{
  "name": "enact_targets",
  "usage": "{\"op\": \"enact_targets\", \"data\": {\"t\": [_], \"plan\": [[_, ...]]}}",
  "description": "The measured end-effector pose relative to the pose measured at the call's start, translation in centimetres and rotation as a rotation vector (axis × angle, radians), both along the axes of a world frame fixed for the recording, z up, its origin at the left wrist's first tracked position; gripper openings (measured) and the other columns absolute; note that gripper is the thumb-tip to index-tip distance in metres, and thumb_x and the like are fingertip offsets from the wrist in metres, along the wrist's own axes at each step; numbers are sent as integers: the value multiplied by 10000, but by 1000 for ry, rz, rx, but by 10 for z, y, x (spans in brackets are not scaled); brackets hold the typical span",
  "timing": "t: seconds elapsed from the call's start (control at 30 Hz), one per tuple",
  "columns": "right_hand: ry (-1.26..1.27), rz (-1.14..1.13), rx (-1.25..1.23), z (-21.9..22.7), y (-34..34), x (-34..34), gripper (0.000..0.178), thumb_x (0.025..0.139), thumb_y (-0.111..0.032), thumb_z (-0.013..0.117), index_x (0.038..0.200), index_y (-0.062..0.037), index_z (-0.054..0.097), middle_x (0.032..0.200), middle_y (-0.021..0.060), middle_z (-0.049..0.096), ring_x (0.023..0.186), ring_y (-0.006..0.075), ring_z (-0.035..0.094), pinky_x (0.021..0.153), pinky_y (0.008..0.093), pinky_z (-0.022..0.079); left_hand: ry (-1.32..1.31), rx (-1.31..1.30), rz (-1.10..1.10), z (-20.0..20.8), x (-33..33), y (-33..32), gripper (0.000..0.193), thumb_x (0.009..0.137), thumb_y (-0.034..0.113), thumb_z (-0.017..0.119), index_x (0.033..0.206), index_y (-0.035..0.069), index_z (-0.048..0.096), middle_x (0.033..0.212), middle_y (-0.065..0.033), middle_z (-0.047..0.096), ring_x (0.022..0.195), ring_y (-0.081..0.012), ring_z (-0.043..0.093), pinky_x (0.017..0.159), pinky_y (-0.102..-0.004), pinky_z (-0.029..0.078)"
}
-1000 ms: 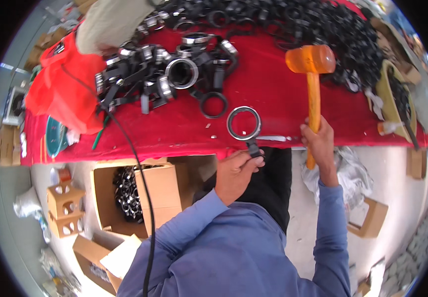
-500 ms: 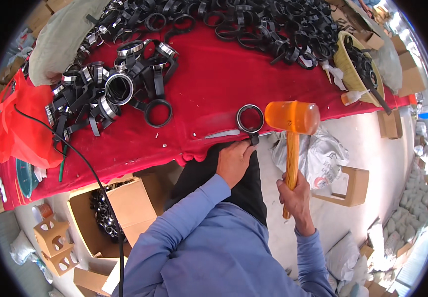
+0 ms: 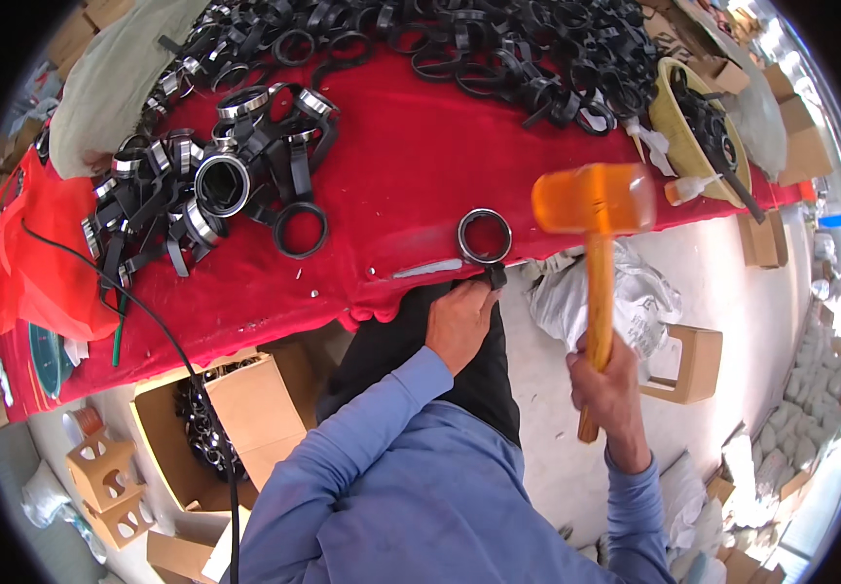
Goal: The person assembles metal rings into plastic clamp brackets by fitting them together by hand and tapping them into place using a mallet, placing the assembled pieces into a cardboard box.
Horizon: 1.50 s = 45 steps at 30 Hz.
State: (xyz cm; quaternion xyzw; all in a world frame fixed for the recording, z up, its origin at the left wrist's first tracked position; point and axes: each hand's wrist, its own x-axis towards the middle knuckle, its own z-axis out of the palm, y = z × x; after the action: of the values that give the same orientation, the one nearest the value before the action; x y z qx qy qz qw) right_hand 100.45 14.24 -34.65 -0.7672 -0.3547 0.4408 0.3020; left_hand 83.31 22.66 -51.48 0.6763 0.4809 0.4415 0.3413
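Note:
My left hand is closed on the short stem of a black ring-shaped part with a silver rim. The ring lies at the front edge of the red-covered table, red cloth showing through it. My right hand grips the wooden handle of a mallet, whose translucent orange head is raised to the right of the ring, apart from it. A pile of similar black parts with silver rings lies to the left on the cloth.
Many black rings without silver rims are heaped along the far side. A yellow basket stands at the right end, near a small glue-like bottle. Below the table sit an open carton and a white sack. A black cable crosses the left.
The mallet has moved up and to the right with my right hand. My left hand stays on the ring part at the table edge. The view has shifted slightly.

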Motion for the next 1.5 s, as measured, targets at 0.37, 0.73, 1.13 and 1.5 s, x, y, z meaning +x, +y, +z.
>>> {"op": "enact_targets", "data": {"t": [0.37,0.73,1.13,1.5], "plan": [[-339,486,-66,80,92,1,257,881,-109,695,1079,24,599,774,154,630,646,273,656,609,393,526,4,-27,-12,1,-9,0,158,986,138,734,919,5,681,829,-191,688,755,-397,693,646,-480,534],[-621,793,38,78,103,-7,267,887,-115,696,1036,70,572,846,336,665,836,517,678,766,545,525,6,-52,15,6,-4,0,212,995,171,725,888,2,655,805,-212,648,752,-429,650,653,-498,512],[-629,640,178,-3,18,8,210,902,-63,691,1031,26,551,707,304,626,720,536,655,638,580,506,47,-56,-7,12,-5,2,218,998,184,718,891,2,662,836,-220,664,801,-431,670,686,-510,533],[-419,379,359,-96,-34,24,158,934,-93,691,996,10,588,698,207,636,579,383,672,557,430,518,98,-66,-44,13,-1,4,181,987,176,729,938,6,688,835,-221,676,804,-436,674,691,-513,537]]}}
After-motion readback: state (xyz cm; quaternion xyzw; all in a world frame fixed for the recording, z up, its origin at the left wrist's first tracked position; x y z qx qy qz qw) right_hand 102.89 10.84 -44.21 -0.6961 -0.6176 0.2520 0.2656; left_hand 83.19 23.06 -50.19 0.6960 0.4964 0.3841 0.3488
